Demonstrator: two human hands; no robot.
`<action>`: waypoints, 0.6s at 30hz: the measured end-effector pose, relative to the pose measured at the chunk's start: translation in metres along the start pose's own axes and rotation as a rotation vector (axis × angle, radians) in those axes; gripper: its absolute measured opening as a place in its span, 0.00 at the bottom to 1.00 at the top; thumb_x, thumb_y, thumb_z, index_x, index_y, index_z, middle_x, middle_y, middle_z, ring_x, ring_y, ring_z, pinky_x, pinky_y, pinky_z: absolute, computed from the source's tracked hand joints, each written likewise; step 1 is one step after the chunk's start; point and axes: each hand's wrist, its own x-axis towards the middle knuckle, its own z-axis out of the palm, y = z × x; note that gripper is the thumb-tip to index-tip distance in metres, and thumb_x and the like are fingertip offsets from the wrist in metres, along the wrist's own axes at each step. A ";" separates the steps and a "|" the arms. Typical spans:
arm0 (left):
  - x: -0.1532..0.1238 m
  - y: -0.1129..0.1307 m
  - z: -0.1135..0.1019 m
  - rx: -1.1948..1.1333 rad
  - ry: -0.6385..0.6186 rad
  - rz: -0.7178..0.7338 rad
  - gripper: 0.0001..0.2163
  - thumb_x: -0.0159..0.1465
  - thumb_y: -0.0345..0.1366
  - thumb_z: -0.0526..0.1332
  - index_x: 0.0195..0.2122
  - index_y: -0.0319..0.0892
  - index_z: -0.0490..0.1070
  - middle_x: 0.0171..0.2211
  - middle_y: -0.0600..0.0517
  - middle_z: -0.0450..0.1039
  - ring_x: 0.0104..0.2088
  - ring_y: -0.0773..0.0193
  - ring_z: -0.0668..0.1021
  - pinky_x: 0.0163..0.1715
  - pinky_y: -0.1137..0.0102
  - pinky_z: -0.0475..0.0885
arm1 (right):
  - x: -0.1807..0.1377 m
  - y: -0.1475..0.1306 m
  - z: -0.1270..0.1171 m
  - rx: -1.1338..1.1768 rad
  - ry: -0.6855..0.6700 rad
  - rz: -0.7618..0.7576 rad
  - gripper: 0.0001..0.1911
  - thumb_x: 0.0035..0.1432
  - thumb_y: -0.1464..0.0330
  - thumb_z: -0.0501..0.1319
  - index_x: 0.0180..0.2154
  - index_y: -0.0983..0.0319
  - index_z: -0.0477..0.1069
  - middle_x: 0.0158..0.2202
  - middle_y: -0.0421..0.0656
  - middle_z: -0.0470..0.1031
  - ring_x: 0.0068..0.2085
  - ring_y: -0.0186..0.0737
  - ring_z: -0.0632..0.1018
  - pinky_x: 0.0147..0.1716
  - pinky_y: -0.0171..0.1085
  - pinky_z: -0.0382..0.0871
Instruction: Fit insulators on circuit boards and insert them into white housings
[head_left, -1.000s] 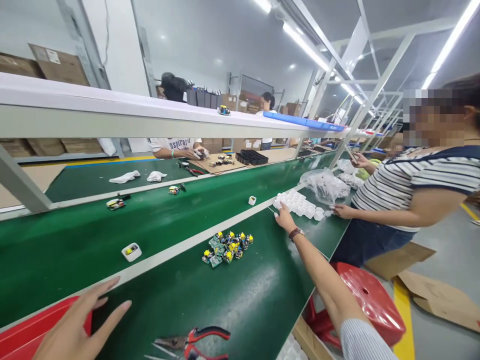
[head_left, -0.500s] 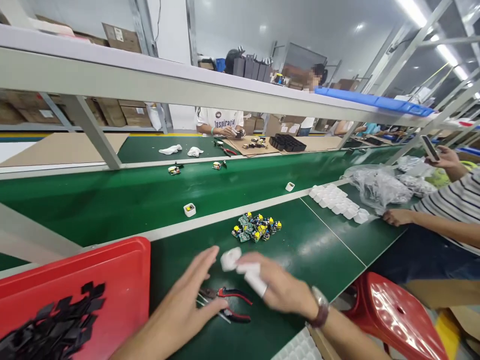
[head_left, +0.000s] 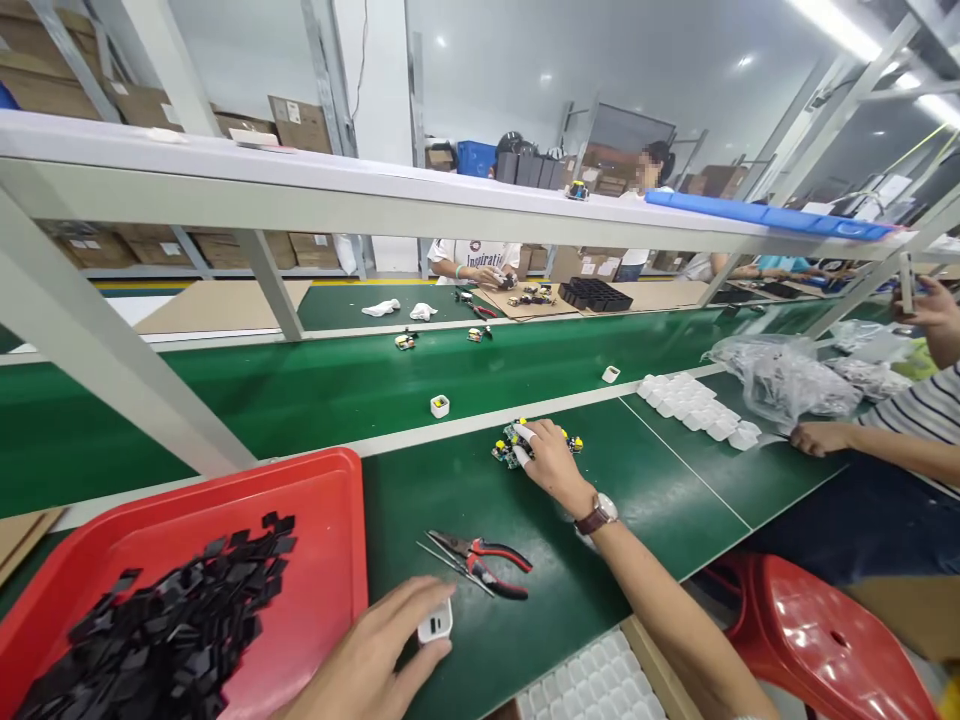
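Note:
My left hand [head_left: 397,640] is closed around a small white plastic housing [head_left: 435,622], its slotted end facing up between thumb and fingers. Farther forward, my right hand [head_left: 555,460] reaches over a pile of small circuit boards with yellow parts [head_left: 508,450]. White covers sit on two of its fingertips, which are apart and at the boards; part of the pile is hidden beneath the hand. Red-and-black pliers [head_left: 487,560] lie on the green table between my hands, with a thin metal rod [head_left: 450,568] alongside.
A red tray [head_left: 330,560] of black pieces [head_left: 187,610] stands at left. White housings [head_left: 694,408] sit in rows at right, near a co-worker's hand [head_left: 817,438]. More white pieces [head_left: 592,690] fill a box below. A red stool [head_left: 832,630] stands at lower right.
The white housing has gone from my right hand to my left, which has closed on it and come down nearer me. My right hand has moved forward to the circuit boards.

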 end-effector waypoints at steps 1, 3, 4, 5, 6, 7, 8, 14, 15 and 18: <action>-0.005 0.000 -0.002 0.010 0.006 -0.004 0.18 0.68 0.35 0.64 0.59 0.55 0.73 0.53 0.51 0.81 0.50 0.57 0.85 0.50 0.70 0.81 | -0.006 -0.004 0.002 0.023 0.009 0.003 0.17 0.65 0.73 0.61 0.55 0.62 0.75 0.54 0.55 0.79 0.56 0.55 0.77 0.58 0.59 0.71; -0.014 -0.001 -0.008 0.033 0.005 -0.032 0.19 0.68 0.37 0.64 0.60 0.56 0.73 0.54 0.51 0.81 0.51 0.57 0.85 0.50 0.70 0.81 | -0.028 -0.013 0.004 0.080 0.004 0.016 0.17 0.68 0.71 0.58 0.56 0.62 0.74 0.54 0.53 0.79 0.52 0.49 0.80 0.53 0.51 0.77; -0.019 -0.003 -0.011 0.039 -0.001 -0.051 0.19 0.68 0.38 0.64 0.60 0.56 0.72 0.54 0.52 0.81 0.51 0.57 0.84 0.50 0.70 0.80 | -0.042 -0.017 0.004 0.109 -0.014 0.026 0.16 0.70 0.70 0.57 0.56 0.61 0.74 0.51 0.51 0.81 0.48 0.45 0.82 0.49 0.47 0.79; -0.022 -0.004 -0.014 0.039 -0.009 -0.073 0.19 0.68 0.38 0.65 0.60 0.57 0.72 0.54 0.52 0.81 0.52 0.56 0.84 0.51 0.70 0.80 | -0.056 -0.021 0.004 0.133 -0.039 0.039 0.15 0.70 0.69 0.56 0.54 0.61 0.75 0.48 0.49 0.83 0.43 0.43 0.84 0.44 0.43 0.81; -0.024 -0.006 -0.017 0.034 -0.016 -0.092 0.19 0.68 0.39 0.65 0.60 0.57 0.73 0.54 0.52 0.81 0.52 0.56 0.84 0.51 0.69 0.80 | -0.069 -0.023 0.003 0.150 -0.061 0.053 0.14 0.70 0.69 0.56 0.53 0.60 0.76 0.45 0.47 0.84 0.40 0.41 0.84 0.42 0.41 0.81; -0.024 -0.007 -0.019 0.024 -0.022 -0.104 0.18 0.68 0.40 0.65 0.59 0.57 0.73 0.54 0.53 0.81 0.52 0.56 0.84 0.51 0.69 0.81 | -0.081 -0.024 0.001 0.158 -0.077 0.070 0.13 0.69 0.69 0.57 0.51 0.60 0.77 0.43 0.47 0.84 0.40 0.41 0.84 0.42 0.42 0.81; -0.023 -0.008 -0.020 0.010 -0.027 -0.109 0.17 0.68 0.40 0.65 0.59 0.56 0.74 0.54 0.53 0.81 0.51 0.56 0.84 0.50 0.70 0.81 | -0.091 -0.024 -0.001 0.156 -0.083 0.088 0.13 0.69 0.70 0.58 0.51 0.60 0.78 0.45 0.47 0.84 0.43 0.43 0.84 0.46 0.44 0.81; -0.009 -0.007 -0.018 -0.049 -0.043 -0.075 0.16 0.68 0.41 0.65 0.57 0.54 0.76 0.53 0.52 0.82 0.50 0.58 0.85 0.50 0.73 0.80 | -0.112 -0.010 -0.020 0.108 -0.088 0.161 0.18 0.65 0.75 0.57 0.53 0.58 0.78 0.54 0.51 0.80 0.56 0.48 0.78 0.59 0.55 0.73; -0.008 -0.007 -0.018 -0.054 -0.045 -0.074 0.16 0.68 0.41 0.65 0.57 0.54 0.76 0.53 0.52 0.81 0.50 0.58 0.85 0.50 0.73 0.80 | -0.114 -0.009 -0.022 0.102 -0.087 0.169 0.19 0.65 0.74 0.57 0.55 0.58 0.77 0.54 0.50 0.80 0.56 0.47 0.79 0.59 0.54 0.73; -0.011 -0.007 -0.019 -0.056 -0.052 -0.089 0.16 0.69 0.40 0.65 0.57 0.54 0.75 0.54 0.52 0.80 0.51 0.58 0.84 0.50 0.72 0.80 | -0.119 -0.010 -0.023 0.080 -0.070 0.187 0.21 0.65 0.69 0.62 0.59 0.58 0.73 0.54 0.52 0.78 0.55 0.49 0.79 0.57 0.53 0.75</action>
